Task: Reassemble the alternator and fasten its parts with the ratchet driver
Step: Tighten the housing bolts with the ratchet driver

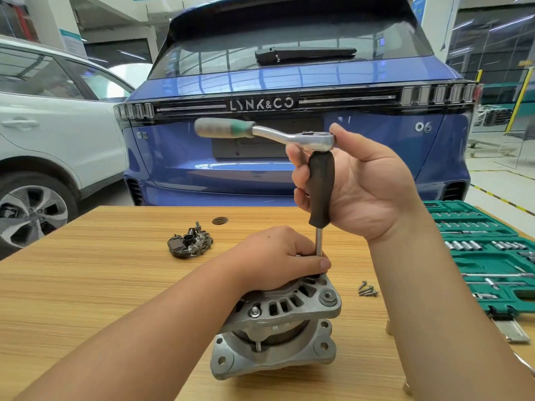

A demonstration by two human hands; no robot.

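Gripping the black driver handle, my right hand has its fingers curled round it; a ratchet sits across the handle's top, its blurred green grip pointing to 9 o'clock. Driver shaft: upright, tip down at the alternator. Left hand: resting on top of the alternator, thumb and fingers pinched round the shaft's lower end. Alternator: on the wooden table, centre. Rectifier plate: at 10 o'clock from it. Loose screws: at 3 o'clock. Green socket case: far right.
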